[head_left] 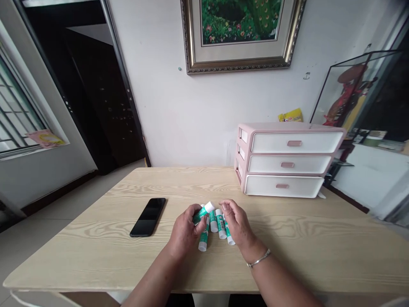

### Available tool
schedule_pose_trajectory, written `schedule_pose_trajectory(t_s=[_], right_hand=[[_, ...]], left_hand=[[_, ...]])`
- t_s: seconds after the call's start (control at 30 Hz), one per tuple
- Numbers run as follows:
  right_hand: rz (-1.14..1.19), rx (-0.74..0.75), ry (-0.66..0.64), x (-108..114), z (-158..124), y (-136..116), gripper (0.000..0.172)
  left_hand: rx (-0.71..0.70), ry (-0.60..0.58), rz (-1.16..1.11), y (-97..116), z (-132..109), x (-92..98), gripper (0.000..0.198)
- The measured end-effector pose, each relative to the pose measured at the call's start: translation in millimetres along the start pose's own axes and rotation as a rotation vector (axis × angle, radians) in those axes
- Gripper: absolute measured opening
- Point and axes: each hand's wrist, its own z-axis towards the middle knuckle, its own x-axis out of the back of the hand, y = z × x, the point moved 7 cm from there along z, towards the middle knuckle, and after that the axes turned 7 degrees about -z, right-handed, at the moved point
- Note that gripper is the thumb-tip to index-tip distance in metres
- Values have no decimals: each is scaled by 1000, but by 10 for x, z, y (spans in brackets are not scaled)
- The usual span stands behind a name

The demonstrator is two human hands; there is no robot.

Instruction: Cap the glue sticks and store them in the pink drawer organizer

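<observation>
The left hand's thumb and fingers are clamped around a green-and-white tube [200, 214], its white end tilted toward the upper right, at the lower centre of the frame; the left hand [183, 232] sits just left of the group of similar tubes [221, 224], which lie side by side on the tabletop; the right hand [238, 224] is at their right edge, its fingers loosely bent with the thumb near the forefinger; whether those tips meet, or touch the nearest tube, I cannot tell; a silver bracelet [259, 259] circles the right wrist.

Left of the hands, a black phone [148, 217] lies flat on the pale wood-grain table [105, 251]; right of centre stands a pink-and-white drawer unit [287, 164] with three closed drawers, a yellow packet [293, 115] showing above its rear edge; a framed picture [239, 64] hangs at the top centre; a dark doorway [92, 94] fills the upper left, with a barred window [14, 102] at the left edge; a glass case [348, 85] stands at the upper right.
</observation>
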Motion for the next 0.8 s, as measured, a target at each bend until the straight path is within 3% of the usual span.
schedule_pose_trajectory(t_s=[0.17,0.37,0.53,0.8], right_hand=[[17,8,-86,-66,-12,-45,39],[-69,51,-143,-171,4,-58,30],[-66,31,-150,-207,1,13,24],[80,-15,-119,-185,-8,79,20]], left_hand=[[-73,-113,133,110,-15,-154,28],[-209,-181,277,212,-76,-286,29],[-165,-196,335,303,-78,-355,34],[-85,-250,244,310,-144,-410,35]])
